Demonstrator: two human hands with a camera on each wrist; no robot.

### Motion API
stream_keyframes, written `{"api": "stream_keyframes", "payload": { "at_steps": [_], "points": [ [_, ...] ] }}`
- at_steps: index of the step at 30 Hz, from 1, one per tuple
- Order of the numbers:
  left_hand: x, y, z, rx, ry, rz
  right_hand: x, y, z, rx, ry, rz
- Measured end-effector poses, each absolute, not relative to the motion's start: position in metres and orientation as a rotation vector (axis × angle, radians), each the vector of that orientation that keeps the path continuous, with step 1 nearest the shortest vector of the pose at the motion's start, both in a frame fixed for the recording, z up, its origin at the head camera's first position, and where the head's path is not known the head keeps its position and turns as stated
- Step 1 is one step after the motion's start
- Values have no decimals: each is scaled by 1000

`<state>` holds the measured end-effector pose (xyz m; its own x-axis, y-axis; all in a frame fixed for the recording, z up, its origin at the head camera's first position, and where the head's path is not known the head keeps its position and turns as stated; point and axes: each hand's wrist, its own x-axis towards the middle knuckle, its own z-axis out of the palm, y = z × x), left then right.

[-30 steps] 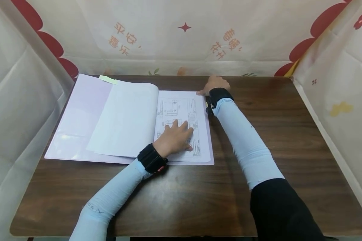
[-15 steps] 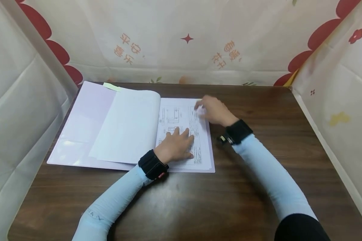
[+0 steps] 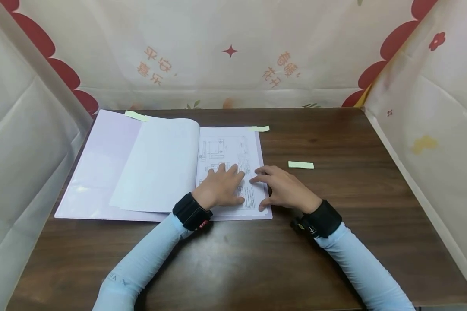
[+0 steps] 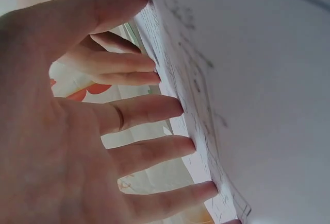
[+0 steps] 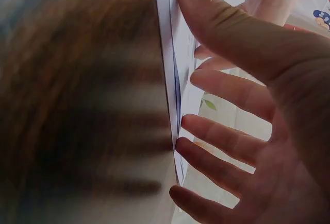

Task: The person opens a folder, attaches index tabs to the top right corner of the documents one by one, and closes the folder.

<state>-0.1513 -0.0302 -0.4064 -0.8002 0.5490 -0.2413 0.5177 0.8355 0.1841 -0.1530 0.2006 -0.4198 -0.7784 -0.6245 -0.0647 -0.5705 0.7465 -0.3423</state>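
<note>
An open folder [image 3: 97,172] with a lilac cover lies on the table, a blank white page [image 3: 156,168] turned over to its left side. On the right side is a page with line drawings and print [image 3: 253,149]. My left hand [image 3: 219,188] rests on that printed page with its fingers spread. At the page's right edge is my right hand [image 3: 284,188], fingers apart and slightly bent; the right wrist view shows its fingertips [image 5: 178,144] by the sheet edges. A pale green sticky tab [image 3: 260,128] juts from the printed page's top right corner.
Another pale green tab [image 3: 136,115] sticks out at the top of the turned page. A loose green strip [image 3: 301,165] lies on the brown wooden table [image 3: 354,172], right of the folder. Printed cloth curtains [image 3: 202,39] enclose the back and sides.
My right hand has moved from the page's top right corner down to its right edge. The corner tab and the loose strip now show. My left hand stays on the page.
</note>
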Motion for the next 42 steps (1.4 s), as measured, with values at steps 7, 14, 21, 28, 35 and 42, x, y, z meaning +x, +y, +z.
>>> {"api": "stream_keyframes", "payload": {
  "at_steps": [7, 14, 21, 28, 35, 42],
  "points": [
    [-134, -44, -403, 868, 2760, 203, -152, 203, -424, -941, 2763, -476],
    [-110, -65, -397, 1033, 2757, 160, -152, 199, -426, -913, 2800, -501],
    [-101, -69, -403, 1131, 2819, 157, -153, 195, -418, -938, 2763, -513],
    [-104, -73, -407, 1118, 2908, 292, -158, 209, -396, -851, 2739, -816],
    [-99, -83, -408, 1013, 3029, 414, -154, 201, -407, -937, 2631, -510],
    [-80, -114, -400, 656, 3380, 387, -151, 193, -415, -879, 2612, -423]
  ]
}}
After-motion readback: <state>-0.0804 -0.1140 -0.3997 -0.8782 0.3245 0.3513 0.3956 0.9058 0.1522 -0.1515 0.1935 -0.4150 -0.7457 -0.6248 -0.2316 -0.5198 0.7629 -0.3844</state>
